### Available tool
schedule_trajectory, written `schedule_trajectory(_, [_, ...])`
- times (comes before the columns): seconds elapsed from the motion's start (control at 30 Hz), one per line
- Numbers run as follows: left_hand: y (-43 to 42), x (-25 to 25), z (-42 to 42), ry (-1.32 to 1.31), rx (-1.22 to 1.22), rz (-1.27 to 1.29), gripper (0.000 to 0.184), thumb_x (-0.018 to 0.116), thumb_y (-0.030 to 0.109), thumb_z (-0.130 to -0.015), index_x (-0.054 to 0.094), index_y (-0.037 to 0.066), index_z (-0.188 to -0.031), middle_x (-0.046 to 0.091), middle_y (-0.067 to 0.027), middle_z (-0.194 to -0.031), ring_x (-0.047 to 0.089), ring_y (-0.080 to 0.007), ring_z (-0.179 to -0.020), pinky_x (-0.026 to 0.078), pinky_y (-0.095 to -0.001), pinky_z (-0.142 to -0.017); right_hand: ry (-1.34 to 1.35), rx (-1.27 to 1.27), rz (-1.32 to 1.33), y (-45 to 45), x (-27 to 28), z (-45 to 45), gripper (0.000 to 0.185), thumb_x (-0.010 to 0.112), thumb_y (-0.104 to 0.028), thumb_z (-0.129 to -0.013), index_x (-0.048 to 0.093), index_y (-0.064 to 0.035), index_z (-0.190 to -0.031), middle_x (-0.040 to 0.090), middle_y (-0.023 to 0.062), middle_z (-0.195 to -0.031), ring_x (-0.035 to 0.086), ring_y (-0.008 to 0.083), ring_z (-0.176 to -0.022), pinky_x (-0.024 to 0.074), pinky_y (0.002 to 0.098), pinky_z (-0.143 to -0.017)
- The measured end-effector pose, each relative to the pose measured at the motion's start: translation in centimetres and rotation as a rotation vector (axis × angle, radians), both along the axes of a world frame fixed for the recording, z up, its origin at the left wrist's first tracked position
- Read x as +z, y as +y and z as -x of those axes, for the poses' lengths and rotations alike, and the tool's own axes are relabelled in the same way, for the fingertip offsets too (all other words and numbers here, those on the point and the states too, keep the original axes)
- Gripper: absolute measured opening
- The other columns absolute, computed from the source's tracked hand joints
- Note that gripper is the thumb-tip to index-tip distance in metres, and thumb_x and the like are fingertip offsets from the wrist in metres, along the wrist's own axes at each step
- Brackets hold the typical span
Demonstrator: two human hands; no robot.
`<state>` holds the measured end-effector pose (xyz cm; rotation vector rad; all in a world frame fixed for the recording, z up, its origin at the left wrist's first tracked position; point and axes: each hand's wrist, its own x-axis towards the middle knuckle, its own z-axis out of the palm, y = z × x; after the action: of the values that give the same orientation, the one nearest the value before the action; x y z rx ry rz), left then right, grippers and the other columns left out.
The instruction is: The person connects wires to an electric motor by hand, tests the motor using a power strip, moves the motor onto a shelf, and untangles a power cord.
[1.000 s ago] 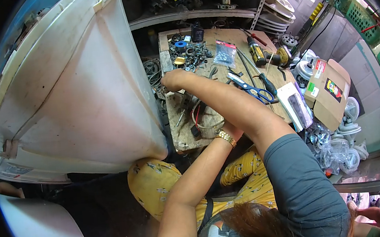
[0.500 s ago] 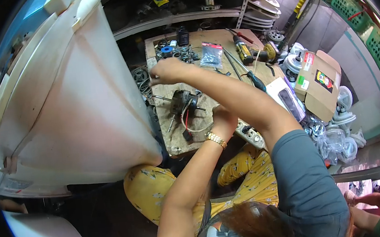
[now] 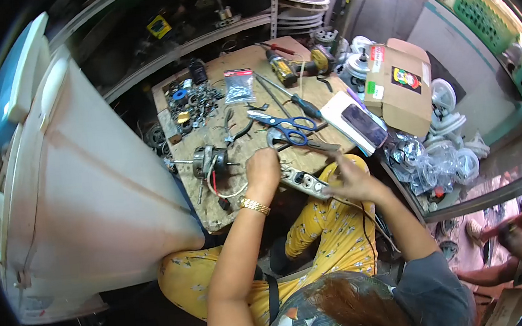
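My left hand (image 3: 263,168), with a gold watch (image 3: 254,206) on the wrist, is closed over the bench edge; what it holds, if anything, is hidden. Beside it lies a power strip (image 3: 304,182) with a black plug in it. Fingers spread, my right hand (image 3: 355,182) is at the strip's right end, over my knee, holding nothing visible. Left of my left hand a small motor (image 3: 209,161) with metal shafts rests on the wooden bench (image 3: 196,203), its white and red wires reaching toward my wrist. Blue-handled scissors (image 3: 282,125) and pliers (image 3: 237,127) lie behind.
Small metal parts (image 3: 195,103), a plastic bag (image 3: 239,86), a drill (image 3: 302,65), a screwdriver (image 3: 306,105) and a phone (image 3: 364,125) are on the bench. A cardboard box (image 3: 397,87) stands right. A large white panel (image 3: 100,191) borders the left. Another person's hand (image 3: 515,240) shows lower right.
My right arm has swung back from the bench's far left to the power strip, its hand opening. The view has turned right, showing the scissors and the strip more fully.
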<state>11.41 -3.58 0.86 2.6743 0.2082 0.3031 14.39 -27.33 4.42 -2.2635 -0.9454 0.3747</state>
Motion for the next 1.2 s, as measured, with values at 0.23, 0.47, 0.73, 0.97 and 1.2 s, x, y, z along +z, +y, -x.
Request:
schedule_trajectory(0.23, [0.3,1.2,0.7,0.040,-0.012,0.055,0.012,0.069,0.011,-0.068,0.067,0.001,-0.076,0.064,-0.0207,-0.078,0.062,-0.0380,-0.078,0.048,-0.0454,-0.070,-0.282,-0.160,0.207,1.5,-4.0,4.4,0.090,0.077,-0.020,-0.068,0.026,-0.0007,-0.140,0.054,0.0207,-0.119,0.051,0.0369,-0.105,0.0405,0.0441,-0.095])
schedule_trajectory(0.47, [1.1,4.5,2.1,-0.102,-0.035,0.131,0.016,0.074,0.008,-0.070,0.066,-0.001,-0.081,0.066,-0.0171,-0.078,0.063,-0.0310,-0.068,0.047,-0.0373,-0.064,-0.249,-0.187,0.089,0.1,-3.8,4.0,0.076,0.071,-0.012,-0.068,0.037,-0.0007,-0.134,0.058,0.0207,-0.104,0.053,0.0353,-0.101,0.0462,0.0417,-0.086])
schedule_trajectory(0.73, [2.1,6.4,3.4,-0.085,0.031,0.260,0.031,0.075,0.002,-0.069,0.061,-0.001,-0.097,0.063,-0.0134,-0.067,0.058,-0.0227,-0.057,0.045,-0.0334,-0.057,-0.270,-0.567,0.061,-13.0,2.6,6.3,0.068,0.077,-0.019,-0.067,0.043,-0.0011,-0.123,0.057,0.0219,-0.100,0.056,0.0357,-0.095,0.0470,0.0418,-0.084])
schedule_trajectory(0.97, [2.3,6.5,4.1,0.006,0.049,0.155,0.031,0.076,0.006,-0.068,0.064,0.003,-0.097,0.063,-0.0126,-0.067,0.058,-0.0233,-0.058,0.045,-0.0346,-0.057,-0.077,-0.777,0.418,-22.8,-3.9,8.7,0.067,0.076,-0.020,-0.067,0.040,0.0007,-0.120,0.060,0.0273,-0.096,0.058,0.0437,-0.093,0.0467,0.0470,-0.081])
schedule_trajectory(1.2, [2.2,5.3,5.8,0.054,-0.012,0.241,0.027,0.075,0.009,-0.071,0.066,-0.001,-0.095,0.067,-0.0127,-0.081,0.063,-0.0185,-0.071,0.048,-0.0296,-0.066,-0.127,-0.912,0.411,-25.4,-16.3,11.3,0.064,0.075,-0.021,-0.070,0.041,0.0005,-0.119,0.058,0.0265,-0.102,0.056,0.0440,-0.096,0.0462,0.0472,-0.081])
